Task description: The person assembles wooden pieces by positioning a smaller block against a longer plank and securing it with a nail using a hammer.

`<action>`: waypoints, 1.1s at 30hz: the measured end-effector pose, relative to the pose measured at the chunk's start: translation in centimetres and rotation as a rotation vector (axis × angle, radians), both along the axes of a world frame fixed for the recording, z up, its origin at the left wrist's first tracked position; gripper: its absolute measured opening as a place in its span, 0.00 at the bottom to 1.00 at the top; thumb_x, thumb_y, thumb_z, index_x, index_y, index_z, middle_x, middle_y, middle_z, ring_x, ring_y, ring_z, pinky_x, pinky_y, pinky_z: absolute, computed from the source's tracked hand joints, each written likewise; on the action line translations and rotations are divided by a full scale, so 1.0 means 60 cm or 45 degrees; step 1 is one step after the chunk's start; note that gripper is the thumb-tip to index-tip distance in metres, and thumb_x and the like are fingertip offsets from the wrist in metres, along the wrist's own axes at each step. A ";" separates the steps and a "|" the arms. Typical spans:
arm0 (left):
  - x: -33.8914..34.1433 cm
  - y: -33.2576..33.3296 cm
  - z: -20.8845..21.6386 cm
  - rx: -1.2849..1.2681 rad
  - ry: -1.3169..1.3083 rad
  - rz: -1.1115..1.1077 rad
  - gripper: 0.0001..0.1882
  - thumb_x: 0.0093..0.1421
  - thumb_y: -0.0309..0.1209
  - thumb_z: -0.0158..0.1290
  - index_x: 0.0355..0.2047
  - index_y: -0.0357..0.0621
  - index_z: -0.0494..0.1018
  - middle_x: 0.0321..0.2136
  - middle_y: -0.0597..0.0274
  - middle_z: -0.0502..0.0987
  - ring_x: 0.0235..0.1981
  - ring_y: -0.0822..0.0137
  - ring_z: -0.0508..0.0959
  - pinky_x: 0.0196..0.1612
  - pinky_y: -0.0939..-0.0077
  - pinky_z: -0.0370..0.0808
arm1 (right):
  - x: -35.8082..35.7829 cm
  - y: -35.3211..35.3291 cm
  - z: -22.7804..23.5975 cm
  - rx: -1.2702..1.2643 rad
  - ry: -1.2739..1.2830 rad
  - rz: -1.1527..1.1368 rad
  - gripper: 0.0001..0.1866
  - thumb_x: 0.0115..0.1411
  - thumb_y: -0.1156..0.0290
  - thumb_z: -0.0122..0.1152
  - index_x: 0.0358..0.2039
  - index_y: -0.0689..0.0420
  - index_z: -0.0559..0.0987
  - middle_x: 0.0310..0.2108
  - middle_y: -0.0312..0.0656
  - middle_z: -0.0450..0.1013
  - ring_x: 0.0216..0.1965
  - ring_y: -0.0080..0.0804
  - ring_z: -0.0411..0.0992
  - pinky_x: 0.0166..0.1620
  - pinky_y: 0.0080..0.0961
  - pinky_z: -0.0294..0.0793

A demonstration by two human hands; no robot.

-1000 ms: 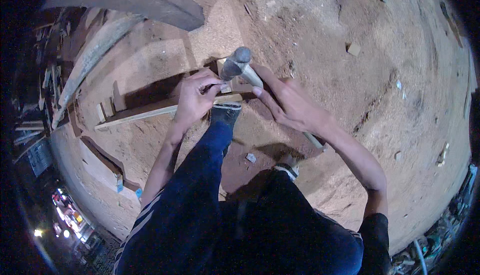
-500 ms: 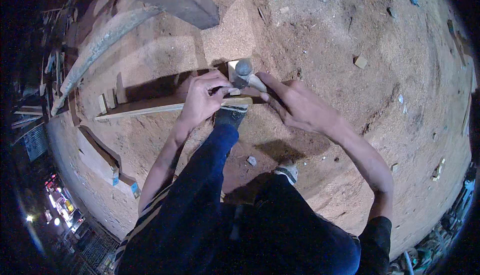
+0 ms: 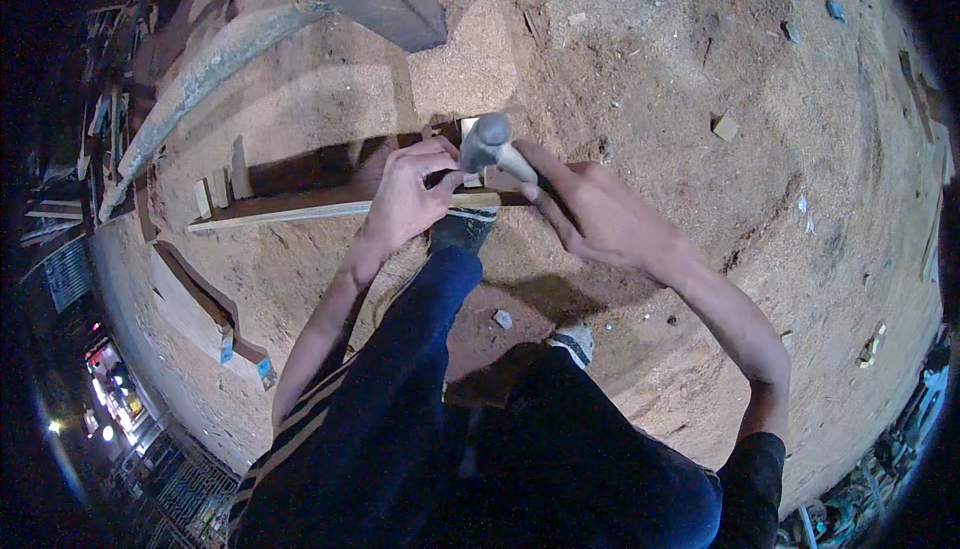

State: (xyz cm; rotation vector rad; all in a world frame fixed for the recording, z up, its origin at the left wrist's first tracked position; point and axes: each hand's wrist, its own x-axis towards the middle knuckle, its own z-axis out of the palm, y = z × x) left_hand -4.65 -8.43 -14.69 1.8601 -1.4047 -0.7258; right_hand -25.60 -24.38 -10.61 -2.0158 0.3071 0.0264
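In the head view, both forearms rise from the lower edge and bend inward, so the hands meet ahead of the knees. The left hand (image 3: pixel 408 196) is curled, thumb and forefinger drawn together beside a pale block (image 3: pixel 473 179); whether they pinch it or something smaller cannot be told. The right hand (image 3: pixel 605 211) comes in from the right, fingers wrapped round the handle of the hammer (image 3: pixel 486 139) close below its head. The hammer's head is above the block, near the left fingertips; contact is unclear. Beneath lies a board (image 3: pixel 290 213) on the sandy floor (image 3: pixel 640 79), running leftward, with the left foot (image 3: pixel 462 232) at its near edge.
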 end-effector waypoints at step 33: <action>0.007 0.005 -0.005 0.031 0.012 0.020 0.07 0.52 0.19 0.62 0.33 0.37 0.83 0.32 0.51 0.82 0.33 0.56 0.82 0.40 0.67 0.78 | 0.015 0.000 0.024 0.028 -0.045 -0.053 0.21 0.69 0.68 0.52 0.59 0.62 0.66 0.23 0.64 0.72 0.27 0.65 0.74 0.31 0.52 0.71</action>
